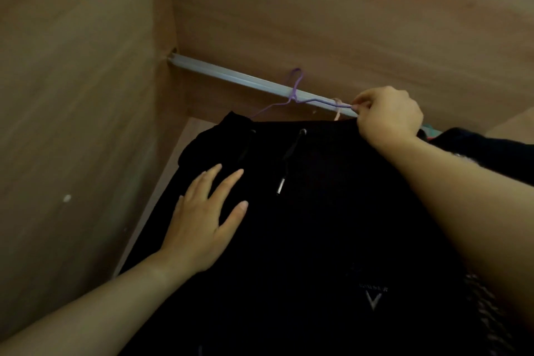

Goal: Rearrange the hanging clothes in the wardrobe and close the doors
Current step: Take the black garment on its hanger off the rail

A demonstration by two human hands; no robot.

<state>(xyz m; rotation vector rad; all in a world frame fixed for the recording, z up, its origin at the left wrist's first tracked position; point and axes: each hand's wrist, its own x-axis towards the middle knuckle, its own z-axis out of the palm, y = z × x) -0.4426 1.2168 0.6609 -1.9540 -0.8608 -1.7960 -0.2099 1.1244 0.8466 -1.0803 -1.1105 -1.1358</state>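
A black hoodie (312,211) with drawstrings and a small pale chest logo hangs on a purple wire hanger (294,92). The hanger's hook sits over the grey wardrobe rail (231,75). My right hand (387,118) pinches the right arm of the purple hanger just under the rail, at the hoodie's shoulder. My left hand (205,217) lies flat on the front of the hoodie with its fingers spread, holding nothing. A pinkish hanger hook (337,108) shows on the rail beside my right hand.
The wooden wardrobe side wall (72,124) stands close on the left, and the wooden top panel (318,9) is overhead. More dark clothes (491,150) hang to the right, behind my right forearm. The stretch of rail left of the purple hanger carries nothing.
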